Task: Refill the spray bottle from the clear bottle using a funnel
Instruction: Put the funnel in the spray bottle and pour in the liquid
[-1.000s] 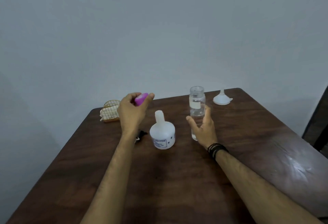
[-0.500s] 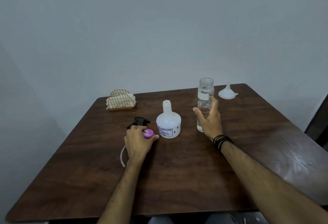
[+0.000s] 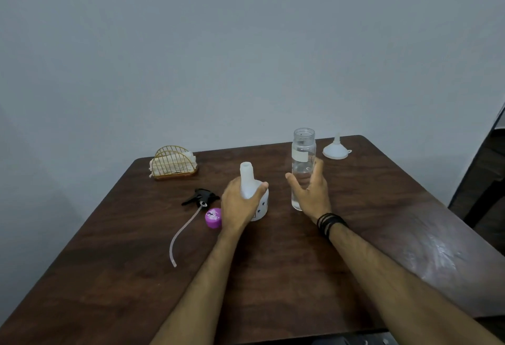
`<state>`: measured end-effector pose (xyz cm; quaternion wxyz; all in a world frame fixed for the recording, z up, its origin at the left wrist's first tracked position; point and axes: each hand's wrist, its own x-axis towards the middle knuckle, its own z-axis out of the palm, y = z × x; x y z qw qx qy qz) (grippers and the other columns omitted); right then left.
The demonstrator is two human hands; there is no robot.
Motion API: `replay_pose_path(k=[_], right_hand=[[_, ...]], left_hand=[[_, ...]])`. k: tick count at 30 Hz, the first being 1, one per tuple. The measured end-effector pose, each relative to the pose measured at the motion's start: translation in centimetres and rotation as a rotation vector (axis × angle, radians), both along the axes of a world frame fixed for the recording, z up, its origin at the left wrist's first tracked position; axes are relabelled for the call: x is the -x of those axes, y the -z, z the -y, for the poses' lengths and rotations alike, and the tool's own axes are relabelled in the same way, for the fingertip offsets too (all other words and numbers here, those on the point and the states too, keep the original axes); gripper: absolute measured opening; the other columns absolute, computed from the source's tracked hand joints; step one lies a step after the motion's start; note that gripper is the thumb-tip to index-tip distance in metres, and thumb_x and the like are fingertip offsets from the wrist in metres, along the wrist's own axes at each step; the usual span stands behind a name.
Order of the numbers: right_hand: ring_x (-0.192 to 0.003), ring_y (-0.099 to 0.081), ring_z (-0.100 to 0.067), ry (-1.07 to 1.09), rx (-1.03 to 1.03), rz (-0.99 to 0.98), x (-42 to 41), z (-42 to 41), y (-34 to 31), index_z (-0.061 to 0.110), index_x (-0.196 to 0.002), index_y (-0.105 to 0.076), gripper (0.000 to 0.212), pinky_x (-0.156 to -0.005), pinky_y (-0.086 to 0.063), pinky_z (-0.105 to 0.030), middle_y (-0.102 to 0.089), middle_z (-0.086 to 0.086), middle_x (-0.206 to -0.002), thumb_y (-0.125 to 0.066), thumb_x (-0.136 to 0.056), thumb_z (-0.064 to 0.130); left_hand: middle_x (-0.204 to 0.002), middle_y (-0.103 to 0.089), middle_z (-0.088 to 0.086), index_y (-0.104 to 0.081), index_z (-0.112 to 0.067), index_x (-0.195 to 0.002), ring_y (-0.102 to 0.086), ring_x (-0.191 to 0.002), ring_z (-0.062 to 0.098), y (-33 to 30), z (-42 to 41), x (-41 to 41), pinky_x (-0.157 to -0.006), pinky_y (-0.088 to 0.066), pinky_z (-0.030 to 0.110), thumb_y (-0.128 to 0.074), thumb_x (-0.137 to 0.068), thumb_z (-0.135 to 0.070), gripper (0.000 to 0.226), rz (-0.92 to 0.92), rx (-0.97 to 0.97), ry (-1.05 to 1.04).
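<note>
The white spray bottle (image 3: 247, 180) stands uncapped at the table's middle, and my left hand (image 3: 237, 206) grips its body from the left. The tall clear bottle (image 3: 302, 159) stands open-topped just to its right, partly filled with clear liquid. My right hand (image 3: 310, 194) is cupped against its lower part, thumb on the left side, fingers behind it. A white funnel (image 3: 335, 149) sits upside down at the far right of the table. The black spray head (image 3: 202, 197) with its long tube lies left of the spray bottle. A purple cap (image 3: 213, 217) lies beside my left wrist.
A gold wire napkin holder (image 3: 173, 164) stands at the far left corner of the dark wooden table (image 3: 273, 262). A grey wall rises behind. A dark piece of furniture (image 3: 483, 180) shows past the table's right edge.
My left hand let go of the purple cap on the table and moved right onto the spray bottle. My right hand stayed by the clear bottle.
</note>
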<state>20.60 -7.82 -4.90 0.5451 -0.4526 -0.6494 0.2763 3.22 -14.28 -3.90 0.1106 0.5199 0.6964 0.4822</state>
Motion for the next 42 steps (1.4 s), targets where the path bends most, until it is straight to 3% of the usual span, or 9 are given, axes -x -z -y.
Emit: replay_pose_path(k=[6, 9, 14, 18, 24, 30, 34, 38, 42], right_hand=[[-0.090, -0.070, -0.006, 0.017, -0.019, 0.010, -0.4, 0.1, -0.7, 0.029, -0.116, -0.044, 0.050, -0.079, -0.060, -0.031, -0.070, 0.008, -0.103, -0.078, -0.079, 0.024], [-0.087, -0.067, -0.004, -0.024, -0.058, 0.145, -1.1, 0.2, -1.9, 0.027, -0.108, -0.046, 0.046, -0.071, -0.057, -0.024, -0.067, 0.010, -0.097, -0.078, -0.074, 0.024], [-0.085, -0.066, -0.011, -0.118, -0.136, 0.460, -2.1, 0.1, -3.2, 0.031, -0.112, -0.048, 0.046, -0.073, -0.060, -0.039, -0.066, 0.014, -0.100, -0.070, -0.072, 0.025], [-0.085, -0.061, -0.014, -0.073, -0.210, 0.630, -2.1, -0.3, -4.2, 0.033, -0.124, -0.045, 0.056, -0.072, -0.055, -0.036, -0.064, 0.011, -0.108, -0.069, -0.074, 0.026], [-0.093, -0.063, -0.019, -0.030, -0.328, 0.759, -2.2, -1.3, -6.0, 0.025, -0.129, -0.049, 0.058, -0.072, -0.049, -0.030, -0.064, 0.004, -0.110, -0.067, -0.075, 0.025], [-0.092, -0.063, -0.021, 0.018, -0.343, 0.802, -2.6, -2.2, -7.2, 0.024, -0.128, -0.049, 0.055, -0.073, -0.053, -0.035, -0.064, 0.003, -0.106, -0.067, -0.075, 0.024], [-0.084, -0.062, -0.020, 0.023, -0.290, 0.738, -2.8, -2.5, -7.3, 0.025, -0.121, -0.047, 0.051, -0.068, -0.052, -0.033, -0.062, 0.005, -0.096, -0.066, -0.074, 0.024], [-0.075, -0.063, -0.020, -0.045, -0.116, 0.528, -2.6, -2.4, -6.4, 0.022, -0.112, -0.046, 0.047, -0.063, -0.052, -0.030, -0.061, 0.004, -0.084, -0.071, -0.072, 0.018], [-0.096, -0.065, -0.016, -0.051, 0.057, 0.207, -2.2, -2.3, -4.9, 0.022, -0.119, -0.050, 0.057, -0.085, -0.053, -0.030, -0.067, 0.003, -0.107, -0.080, -0.071, 0.017]], left_hand=[[-0.107, -0.061, -0.009, -0.064, -0.019, -0.116, -0.059, -0.098, 0.008, 1.5, -0.6, -2.2, -0.079, -0.045, 0.023, -0.075, -0.081, -0.052, 0.050, 0.023, -0.066, 0.000], [-0.104, -0.063, -0.010, -0.066, -0.021, -0.111, -0.062, -0.095, 0.008, 1.9, -0.5, -2.7, -0.079, -0.053, 0.027, -0.078, -0.078, -0.049, 0.045, 0.062, -0.149, 0.014], [-0.101, -0.063, -0.011, -0.066, -0.021, -0.109, -0.062, -0.091, 0.008, 2.4, -1.0, -2.3, -0.078, -0.055, 0.030, -0.079, -0.079, -0.049, 0.043, 0.049, -0.196, 0.046], [-0.108, -0.064, -0.006, -0.065, -0.017, -0.117, -0.061, -0.094, 0.007, 2.8, -1.3, -2.1, -0.077, -0.053, 0.022, -0.074, -0.081, -0.054, 0.052, 0.014, -0.192, 0.064], [-0.098, -0.060, -0.012, -0.066, -0.019, -0.107, -0.061, -0.089, 0.007, 2.8, -1.4, -1.9, -0.077, -0.055, 0.028, -0.076, -0.083, -0.047, 0.038, 0.014, -0.223, 0.078], [-0.101, -0.058, -0.013, -0.065, -0.020, -0.111, -0.060, -0.092, 0.004, 2.8, -1.5, -2.0, -0.078, -0.054, 0.023, -0.076, -0.082, -0.048, 0.042, 0.022, -0.213, 0.091], [-0.103, -0.057, -0.012, -0.064, -0.017, -0.114, -0.059, -0.094, 0.005, 2.9, -1.5, -1.9, -0.079, -0.053, 0.022, -0.077, -0.082, -0.047, 0.046, 0.032, -0.200, 0.090], [-0.102, -0.057, -0.012, -0.064, -0.016, -0.114, -0.058, -0.092, 0.005, 2.8, -1.4, -2.0, -0.079, -0.052, 0.022, -0.077, -0.082, -0.045, 0.045, 0.037, -0.195, 0.083], [-0.100, -0.057, -0.013, -0.065, -0.017, -0.112, -0.057, -0.089, 0.003, 2.6, -1.3, -2.2, -0.080, -0.052, 0.023, -0.077, -0.083, -0.042, 0.040, 0.047, -0.199, 0.084]])
